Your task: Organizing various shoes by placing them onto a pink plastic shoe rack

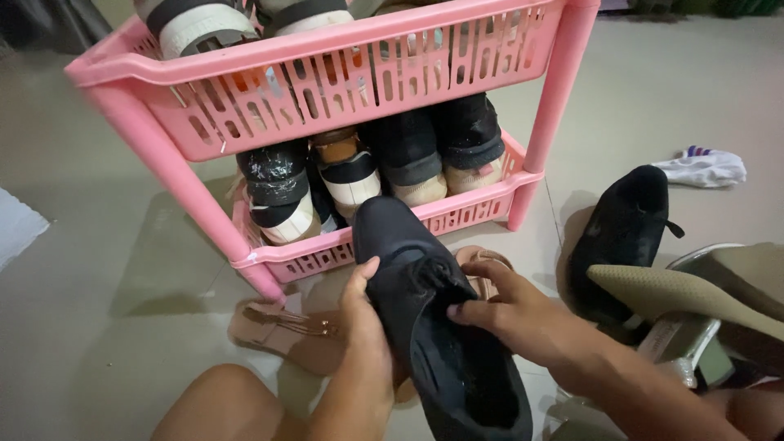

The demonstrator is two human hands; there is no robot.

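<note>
Both grips closed on black shoe (433, 327): left hand (363, 327) at its side, right hand (510, 309) pinching laces, before pink shoe rack (343, 73).

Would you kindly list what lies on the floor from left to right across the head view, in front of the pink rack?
Tan sandal → black shoe held in both hands → second black shoe → white sock.

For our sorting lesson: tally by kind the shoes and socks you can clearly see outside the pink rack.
Black closed shoes: 2
Tan sandals: 2
Beige pointed shoe: 1
White sock: 1
Total: 6
</note>
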